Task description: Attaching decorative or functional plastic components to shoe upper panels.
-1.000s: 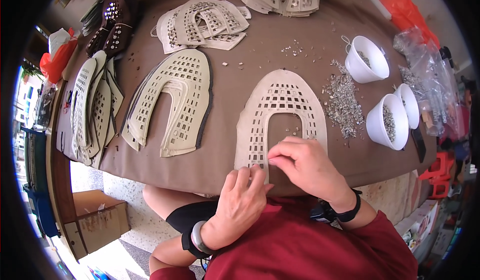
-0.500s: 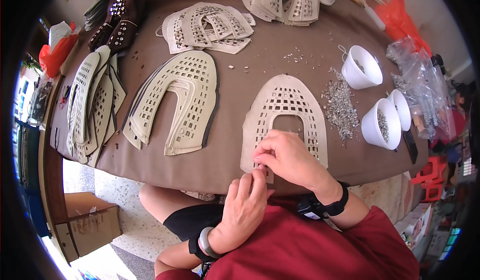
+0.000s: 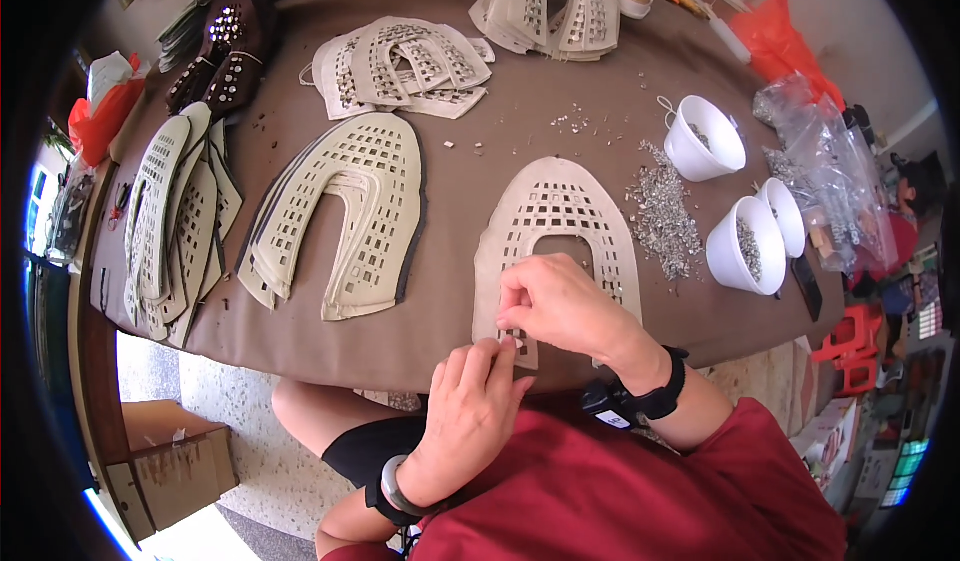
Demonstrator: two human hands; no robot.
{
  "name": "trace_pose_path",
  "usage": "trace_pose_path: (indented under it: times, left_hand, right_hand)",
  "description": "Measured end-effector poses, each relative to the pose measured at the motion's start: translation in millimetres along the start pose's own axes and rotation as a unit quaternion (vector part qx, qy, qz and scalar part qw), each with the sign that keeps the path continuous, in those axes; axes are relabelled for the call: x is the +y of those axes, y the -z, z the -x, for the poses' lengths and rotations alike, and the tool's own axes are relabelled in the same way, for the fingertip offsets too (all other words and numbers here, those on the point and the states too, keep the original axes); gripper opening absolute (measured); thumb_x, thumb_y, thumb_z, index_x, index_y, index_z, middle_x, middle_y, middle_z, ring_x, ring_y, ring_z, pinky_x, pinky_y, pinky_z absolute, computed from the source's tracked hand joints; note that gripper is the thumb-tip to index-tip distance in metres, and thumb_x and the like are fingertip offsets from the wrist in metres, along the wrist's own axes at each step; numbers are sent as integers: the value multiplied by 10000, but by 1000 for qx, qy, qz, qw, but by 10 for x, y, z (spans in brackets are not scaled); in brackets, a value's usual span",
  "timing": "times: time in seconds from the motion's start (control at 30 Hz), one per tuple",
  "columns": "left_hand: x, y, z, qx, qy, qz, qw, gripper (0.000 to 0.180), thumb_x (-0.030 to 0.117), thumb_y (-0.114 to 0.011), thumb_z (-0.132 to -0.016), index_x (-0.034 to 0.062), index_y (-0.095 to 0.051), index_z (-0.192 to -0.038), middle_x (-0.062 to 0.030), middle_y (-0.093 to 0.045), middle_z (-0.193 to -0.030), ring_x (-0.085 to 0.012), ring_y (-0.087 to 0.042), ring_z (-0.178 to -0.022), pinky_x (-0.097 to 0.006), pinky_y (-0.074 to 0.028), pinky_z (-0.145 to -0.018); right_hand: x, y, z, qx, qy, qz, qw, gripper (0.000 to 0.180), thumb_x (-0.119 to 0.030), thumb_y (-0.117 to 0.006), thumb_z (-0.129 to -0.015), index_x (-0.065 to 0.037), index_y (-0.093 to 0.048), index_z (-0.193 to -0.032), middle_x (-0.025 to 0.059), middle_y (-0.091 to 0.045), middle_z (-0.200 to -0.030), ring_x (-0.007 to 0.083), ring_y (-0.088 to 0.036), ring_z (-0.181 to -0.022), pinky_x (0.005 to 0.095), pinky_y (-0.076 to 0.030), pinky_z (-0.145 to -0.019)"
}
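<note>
While pinching the near left leg of the cutout leather piece point(image 3: 556, 223) at the table point(image 3: 470, 291) edge, both hands clenched on it: right hand point(image 3: 560, 306) nipping from above, left hand point(image 3: 470, 411) gripping from below, fingertips meeting at one square hole. Best done with steady pressure, thumb kept square behind the hole, small metal studs point(image 3: 662, 211) taken one at a time from the heap up and right of the grip. Lies flat, arched toe pointing away, open legs toward the body, long axis running near to far.
</note>
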State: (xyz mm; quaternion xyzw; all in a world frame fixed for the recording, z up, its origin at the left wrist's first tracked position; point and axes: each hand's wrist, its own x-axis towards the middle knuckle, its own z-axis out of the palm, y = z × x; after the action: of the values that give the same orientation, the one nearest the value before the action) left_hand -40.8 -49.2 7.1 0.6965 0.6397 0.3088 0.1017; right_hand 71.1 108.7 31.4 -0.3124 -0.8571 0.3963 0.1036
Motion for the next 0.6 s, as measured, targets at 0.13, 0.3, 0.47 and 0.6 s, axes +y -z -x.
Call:
trace_pose_path:
  times: [0.13,0.3,0.47,0.6]
  left_hand:
    - [-7,49,-30,5,-7,14,1000,376,106,-716,-840,-26,-630,-1182,-108,-555,-1050,-277,-549,-881,-390,-447,-777]
    - [59,82,-205,21,-20,0,1000,282,51,-693,-847,5,-668,-1124,-94,-578,-1003,-270,-564,-853,-388,-445,-756]
    - [116,-85,-525,28,-40,-22,999,296,22,-656,-833,32,-675,-1128,-89,-575,-1013,-264,-567,-897,-388,-446,-772]
    - [129,-253,-674,14,-28,-70,997,309,13,-624,-822,50,-683,-1123,-78,-570,-1016,-263,-565,-933,-390,-451,-793]
  right_hand:
    - [87,99,66,-17,25,-28,999,129,-95,-718,-802,27,-702,-842,141,-689,-754,251,-657,-636,350,-505,-602]
    - [104,425,323,98,-52,-12,994,140,-105,-748,-810,-1,-731,-901,95,-689,-778,155,-651,-650,306,-505,-601]
    - [213,269,546,103,-32,123,986,174,-125,-807,-753,-19,-727,-864,109,-667,-791,244,-677,-700,364,-533,-655]
    - [268,258,566,110,-37,101,988,136,-135,-754,-801,-19,-710,-857,156,-663,-846,356,-661,-820,452,-523,-749]
